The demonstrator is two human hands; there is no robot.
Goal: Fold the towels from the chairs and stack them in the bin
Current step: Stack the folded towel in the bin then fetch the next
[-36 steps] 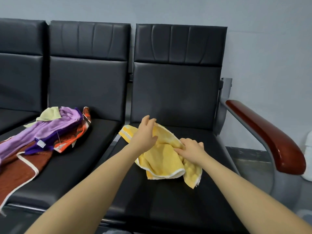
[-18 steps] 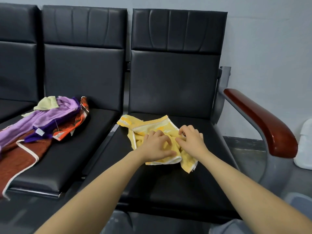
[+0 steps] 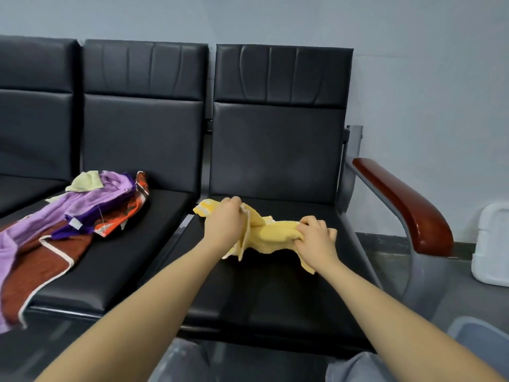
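Hands have parted since 0.5 s ago, stretching yellow towel [image 3: 271, 235] left-right | left hand [image 3: 224, 223] grips its left end, right hand [image 3: 316, 238] grips right end | towel bunched over right chair seat [image 3: 275, 293] | bin [image 3: 480, 341] nearer right hand

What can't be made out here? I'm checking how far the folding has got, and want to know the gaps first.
Head view only:
- Bin: a grey rim at the bottom right corner, cut by the frame edge; its contents are hidden.
- Yellow towel: bunched between left hand and right hand, so its folds are unreadable.
- Towel pile: overlapping and cut by the left edge; no count possible.
- White container: cut by the right edge.
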